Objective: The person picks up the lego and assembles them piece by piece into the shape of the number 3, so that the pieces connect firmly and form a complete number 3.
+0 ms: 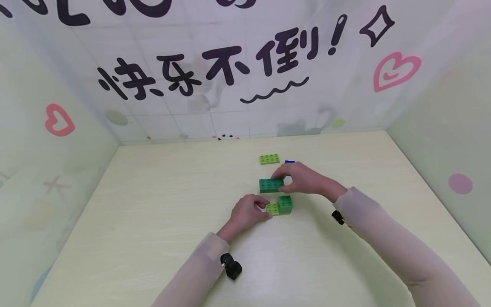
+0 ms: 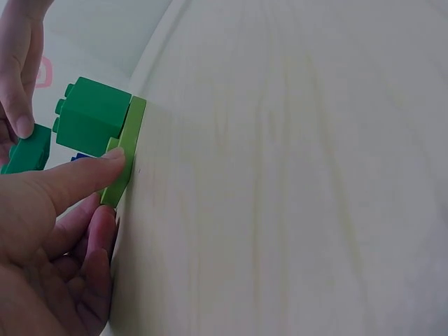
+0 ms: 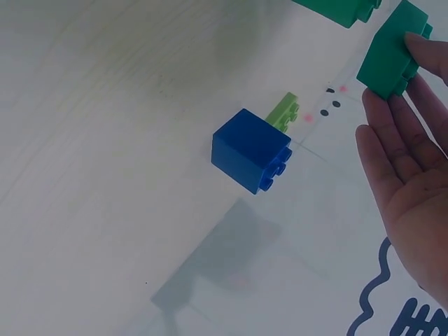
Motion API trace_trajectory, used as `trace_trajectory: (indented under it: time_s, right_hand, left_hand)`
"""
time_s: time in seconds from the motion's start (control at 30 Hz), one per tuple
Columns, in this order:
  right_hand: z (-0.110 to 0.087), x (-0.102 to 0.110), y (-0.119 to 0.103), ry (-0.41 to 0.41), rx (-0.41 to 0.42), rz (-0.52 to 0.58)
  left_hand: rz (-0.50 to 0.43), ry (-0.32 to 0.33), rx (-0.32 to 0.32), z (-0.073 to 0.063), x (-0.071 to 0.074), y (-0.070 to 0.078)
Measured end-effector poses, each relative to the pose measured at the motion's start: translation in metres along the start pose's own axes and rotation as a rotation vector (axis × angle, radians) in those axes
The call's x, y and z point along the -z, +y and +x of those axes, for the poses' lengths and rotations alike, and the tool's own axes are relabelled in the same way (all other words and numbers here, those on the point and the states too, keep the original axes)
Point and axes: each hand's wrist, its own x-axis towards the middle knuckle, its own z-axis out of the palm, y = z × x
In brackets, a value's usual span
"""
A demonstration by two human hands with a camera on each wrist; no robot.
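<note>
My left hand [image 1: 246, 212] pinches the left end of a light green building-block plate [image 1: 272, 209] between thumb and fingers. A green block [image 1: 285, 205] sits on that plate's right part; in the left wrist view the plate [image 2: 135, 129] stands out as a thin layer under the block [image 2: 92, 115]. Just beyond them, my right hand [image 1: 304, 179] grips a dark green building brick [image 1: 270, 186] by its right end, studs up. The right wrist view has this brick [image 3: 392, 52] held between thumb and fingertips, above the table.
Behind the right hand stands a blue brick [image 3: 248, 150], mostly covered in the head view. A second light green plate [image 1: 269, 159] lies farther back on the pale wooden table [image 1: 172, 179]. A printed white backdrop [image 1: 192, 119] rises at the table's far edge, with side panels left and right.
</note>
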Motion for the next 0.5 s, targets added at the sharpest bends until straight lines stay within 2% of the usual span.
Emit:
trace_trajectory:
  time_s: [0.3,0.5]
  right_hand:
    - [-0.008,-0.001,-0.002,-0.022,-0.032,0.025]
    - [-0.014,-0.003,-0.002,-0.030,-0.019,0.021]
  left_hand:
    - [-0.001,-0.013,-0.025,0.002,0.000,-0.004]
    - [-0.011,-0.013,-0.021,0.003,0.000,-0.005]
